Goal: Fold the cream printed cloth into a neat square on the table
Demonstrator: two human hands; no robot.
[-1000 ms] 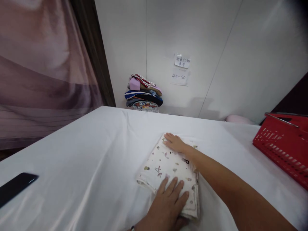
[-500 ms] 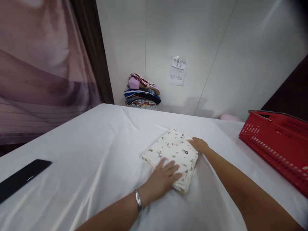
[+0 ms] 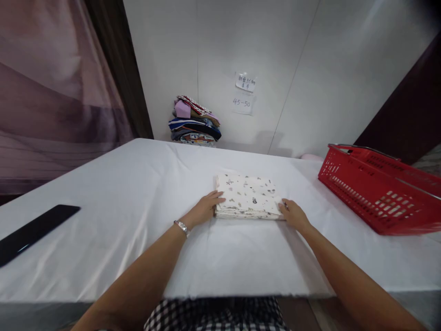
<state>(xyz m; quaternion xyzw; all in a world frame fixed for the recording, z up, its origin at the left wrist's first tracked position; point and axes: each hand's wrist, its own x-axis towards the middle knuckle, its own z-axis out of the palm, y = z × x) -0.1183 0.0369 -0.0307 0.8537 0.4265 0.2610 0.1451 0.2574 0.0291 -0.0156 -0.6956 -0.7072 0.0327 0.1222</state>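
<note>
Both your hands bracket the folded cloth at its two near corners

The folded printed cloth [image 3: 247, 196] lies mid-table on the white table cover [image 3: 138, 184], its long axis running left to right, squarely ahead of you. Your left hand [image 3: 204, 210] rests at its near left corner, fingers loosely curled against the edge; your right hand [image 3: 293, 214] sits at the near right corner, fingertips touching the stacked layers. Whether either hand truly pinches the cloth, I cannot tell. Both arms reach forward about equally, forearms low over the table. The red basket [image 3: 375, 193] stands to the right, a black phone [image 3: 32, 230] far left, a pile of folded clothes [image 3: 195, 122] at the wall
</note>
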